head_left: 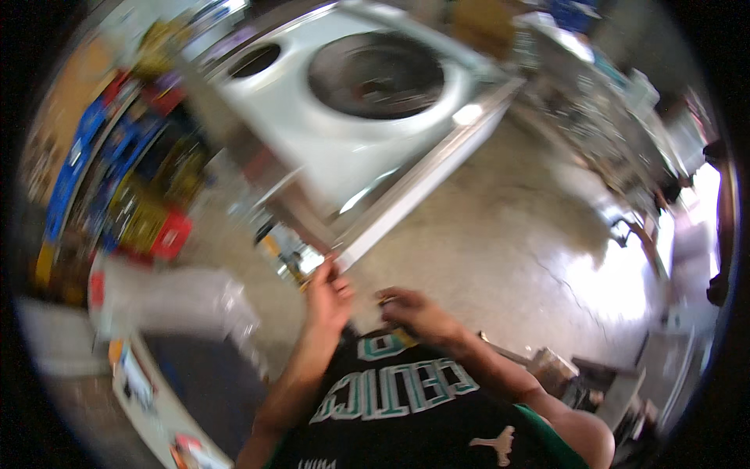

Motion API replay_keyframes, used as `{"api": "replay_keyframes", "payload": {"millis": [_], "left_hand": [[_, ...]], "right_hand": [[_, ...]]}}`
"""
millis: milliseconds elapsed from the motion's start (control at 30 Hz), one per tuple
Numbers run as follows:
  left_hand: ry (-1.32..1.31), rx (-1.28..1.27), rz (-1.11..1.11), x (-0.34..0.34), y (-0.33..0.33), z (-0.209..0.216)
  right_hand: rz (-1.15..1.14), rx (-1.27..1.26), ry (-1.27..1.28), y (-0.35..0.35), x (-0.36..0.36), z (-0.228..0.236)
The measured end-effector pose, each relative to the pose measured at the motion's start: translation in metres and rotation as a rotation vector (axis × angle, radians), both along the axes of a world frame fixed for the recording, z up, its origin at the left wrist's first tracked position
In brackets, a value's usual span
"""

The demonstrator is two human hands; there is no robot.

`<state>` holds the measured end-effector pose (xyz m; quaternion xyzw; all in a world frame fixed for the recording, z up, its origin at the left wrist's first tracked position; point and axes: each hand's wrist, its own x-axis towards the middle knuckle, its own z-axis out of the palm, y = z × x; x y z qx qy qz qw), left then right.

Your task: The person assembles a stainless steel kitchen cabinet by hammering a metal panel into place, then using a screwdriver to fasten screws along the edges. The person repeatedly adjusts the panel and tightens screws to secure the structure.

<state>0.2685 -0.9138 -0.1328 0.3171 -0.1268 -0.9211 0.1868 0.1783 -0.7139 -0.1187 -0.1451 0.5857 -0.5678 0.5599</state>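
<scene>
A large white appliance body (pixel 289 133) with one big round dark opening (pixel 375 76) and a smaller round hole (pixel 255 60) stands ahead of me, smeared by motion. My left hand (pixel 328 295) is at its nearest corner, with fingers curled and fingertips at or just before the edge. Whether they touch it, or pinch something small, I cannot make out. To the right, in front of my chest, my right hand (pixel 418 314) is closed around something dark, mostly hidden by the fingers. A gap separates the two hands.
Blue, yellow and red bins (pixel 117 172) with parts line the left side. A bundle wrapped in clear plastic (pixel 172 301) lies nearer me. Blurred metal parts (pixel 594 117) are piled at the right. Wood pieces and scraps (pixel 555 363) sit near my right elbow on the concrete floor (pixel 500 234).
</scene>
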Motion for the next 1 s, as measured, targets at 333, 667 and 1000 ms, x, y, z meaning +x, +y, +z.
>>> {"api": "replay_keyframes", "payload": {"millis": [333,667,1000], "left_hand": [[0.085,0.018,-0.196,0.022,-0.034,-0.032],[0.215,0.099,-0.35,0.024,-0.051,-0.032],[-0.024,0.023,-0.294,0.021,-0.05,-0.034]], "right_hand": [[-0.004,-0.152,0.11,-0.014,0.016,-0.01],[-0.086,-0.06,-0.049,-0.038,0.011,-0.013],[-0.136,-0.032,-0.07,-0.044,0.007,-0.018]]}}
